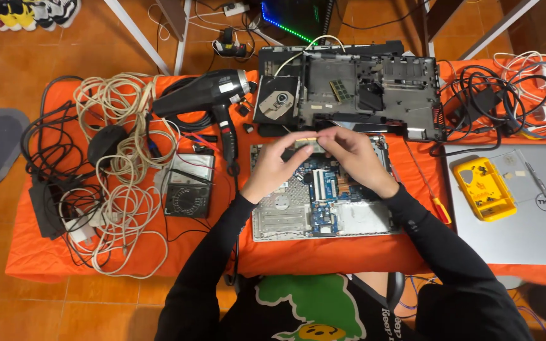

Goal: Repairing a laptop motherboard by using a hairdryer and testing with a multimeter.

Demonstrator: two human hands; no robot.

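Sleeves: black long sleeves reach forward from the bottom edge of the view over the table (45, 262), which is covered in an orange cloth.
Opened machine: a silver laptop base with a bare blue circuit board (323, 196) lies flat on the cloth directly under both hands.
Left hand: the left hand (277, 165) is closed in a pinch on the left end of a small, thin memory-type card with a pale edge (309, 141).
Right hand: the right hand (356, 158) pinches the right end of the same card, fingers curled over it.
Card: it is held level between both hands, just above the far edge of the circuit board.
Left of hands: a square black analogue meter (188, 196) lies flat, beside a tangle of cream and black cables (118, 164).
Right of hands: a red-and-yellow-handled screwdriver (440, 210) lies near the right forearm; farther right, a yellow plastic tray of small parts (483, 188) rests on a closed silver laptop (526, 227).
Far side: a black heat gun (213, 95) lies next to a stripped black laptop chassis (361, 88) with its disc drive exposed.
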